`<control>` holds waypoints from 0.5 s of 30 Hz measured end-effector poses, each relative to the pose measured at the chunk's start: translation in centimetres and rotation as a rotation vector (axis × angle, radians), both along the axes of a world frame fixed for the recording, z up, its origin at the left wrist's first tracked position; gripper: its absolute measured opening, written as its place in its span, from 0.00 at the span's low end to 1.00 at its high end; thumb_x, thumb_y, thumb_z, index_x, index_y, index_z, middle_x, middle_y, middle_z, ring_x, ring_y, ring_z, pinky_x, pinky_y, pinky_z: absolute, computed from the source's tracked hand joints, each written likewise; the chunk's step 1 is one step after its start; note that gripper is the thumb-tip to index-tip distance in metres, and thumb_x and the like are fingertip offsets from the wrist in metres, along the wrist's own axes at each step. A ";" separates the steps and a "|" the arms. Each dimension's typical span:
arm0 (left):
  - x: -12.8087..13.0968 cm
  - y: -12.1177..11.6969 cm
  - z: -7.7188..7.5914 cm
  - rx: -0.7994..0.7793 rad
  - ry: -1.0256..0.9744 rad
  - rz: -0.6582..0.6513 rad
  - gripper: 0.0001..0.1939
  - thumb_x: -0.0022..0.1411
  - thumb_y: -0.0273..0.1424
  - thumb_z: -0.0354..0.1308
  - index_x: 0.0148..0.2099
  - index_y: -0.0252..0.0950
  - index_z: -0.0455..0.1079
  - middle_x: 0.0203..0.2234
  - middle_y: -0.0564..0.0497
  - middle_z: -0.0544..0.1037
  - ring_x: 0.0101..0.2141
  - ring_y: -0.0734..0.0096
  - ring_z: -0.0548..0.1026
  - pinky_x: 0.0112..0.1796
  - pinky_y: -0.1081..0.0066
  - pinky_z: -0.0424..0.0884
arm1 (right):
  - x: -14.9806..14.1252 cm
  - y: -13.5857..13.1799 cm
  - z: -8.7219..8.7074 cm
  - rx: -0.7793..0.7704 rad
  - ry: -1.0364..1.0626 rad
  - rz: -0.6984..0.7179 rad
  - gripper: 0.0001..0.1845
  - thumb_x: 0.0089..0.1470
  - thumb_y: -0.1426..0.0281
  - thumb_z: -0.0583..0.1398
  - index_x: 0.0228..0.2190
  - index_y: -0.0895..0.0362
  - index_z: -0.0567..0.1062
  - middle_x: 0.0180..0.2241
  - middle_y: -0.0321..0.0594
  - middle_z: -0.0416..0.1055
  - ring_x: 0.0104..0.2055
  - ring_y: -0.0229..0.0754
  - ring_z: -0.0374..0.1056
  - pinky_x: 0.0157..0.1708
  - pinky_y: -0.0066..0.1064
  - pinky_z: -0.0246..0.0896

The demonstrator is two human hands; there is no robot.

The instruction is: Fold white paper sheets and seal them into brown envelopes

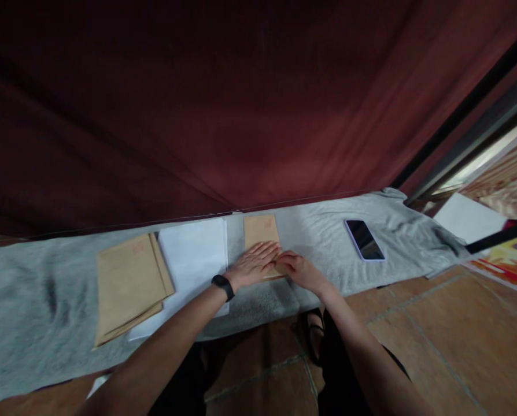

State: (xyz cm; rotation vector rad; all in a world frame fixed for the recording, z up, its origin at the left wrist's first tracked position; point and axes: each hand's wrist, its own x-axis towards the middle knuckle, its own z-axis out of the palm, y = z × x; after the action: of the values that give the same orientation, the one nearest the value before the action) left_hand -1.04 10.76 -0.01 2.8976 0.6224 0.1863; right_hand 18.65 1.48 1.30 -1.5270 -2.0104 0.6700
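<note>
A phone (365,240) with a lilac edge lay screen-up on the rumpled gray cloth (323,231). Behind hung a dark red curtain (241,115); below showed a brown tiled floor (458,335). Rightward, a white panel (471,217) sat near a red-and-yellow printed sheet (508,260).

Wears a black band (224,287) round the left wrist, snug and smooth, with a dark, rounded face. Goes bare along both forearms (174,335) and at the right wrist. Wears black trousers (339,375), plain where visible, and a black, strapped sandal (306,340); too shadowed below to tell more.
</note>
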 end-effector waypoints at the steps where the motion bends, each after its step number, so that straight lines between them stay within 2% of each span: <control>1: -0.2 -0.5 0.1 -0.012 0.009 0.001 0.27 0.75 0.38 0.37 0.72 0.38 0.49 0.70 0.49 0.55 0.69 0.73 0.49 0.67 0.65 0.44 | 0.1 0.0 0.0 0.004 0.016 0.004 0.20 0.58 0.82 0.51 0.43 0.55 0.78 0.49 0.41 0.75 0.52 0.39 0.71 0.55 0.32 0.64; 7: -2.0 -3.2 0.4 -0.076 0.026 -0.011 0.28 0.75 0.39 0.37 0.73 0.38 0.46 0.71 0.49 0.52 0.69 0.73 0.47 0.67 0.64 0.44 | 0.4 0.1 0.2 -0.014 0.011 -0.026 0.20 0.57 0.82 0.52 0.40 0.53 0.79 0.45 0.39 0.77 0.49 0.39 0.73 0.53 0.32 0.66; 10: -3.0 -4.6 0.3 -0.094 0.020 -0.017 0.29 0.74 0.41 0.40 0.73 0.40 0.46 0.71 0.49 0.52 0.69 0.72 0.48 0.67 0.63 0.46 | 0.0 0.5 0.6 -0.010 -0.025 -0.128 0.19 0.60 0.79 0.52 0.42 0.52 0.79 0.44 0.39 0.78 0.48 0.40 0.74 0.51 0.32 0.67; 13: -3.5 -5.9 0.5 -0.100 0.006 0.006 0.29 0.73 0.40 0.44 0.72 0.40 0.47 0.70 0.48 0.54 0.69 0.69 0.49 0.67 0.61 0.48 | -1.1 1.2 0.9 0.043 -0.036 -0.182 0.18 0.63 0.74 0.52 0.49 0.52 0.77 0.51 0.42 0.76 0.51 0.41 0.72 0.53 0.33 0.67; 15: -3.6 -6.7 0.6 -0.115 -0.006 0.043 0.29 0.73 0.39 0.46 0.71 0.41 0.50 0.69 0.48 0.56 0.68 0.67 0.53 0.67 0.59 0.49 | -2.2 1.7 1.0 0.105 -0.047 -0.111 0.20 0.65 0.72 0.52 0.55 0.53 0.73 0.58 0.42 0.71 0.59 0.41 0.66 0.59 0.37 0.62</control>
State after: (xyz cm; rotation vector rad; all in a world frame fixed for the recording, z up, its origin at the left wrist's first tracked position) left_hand -4.66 4.05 0.58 2.7737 0.6721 0.1598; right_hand 16.44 3.16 2.26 -1.5921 -1.9462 0.4813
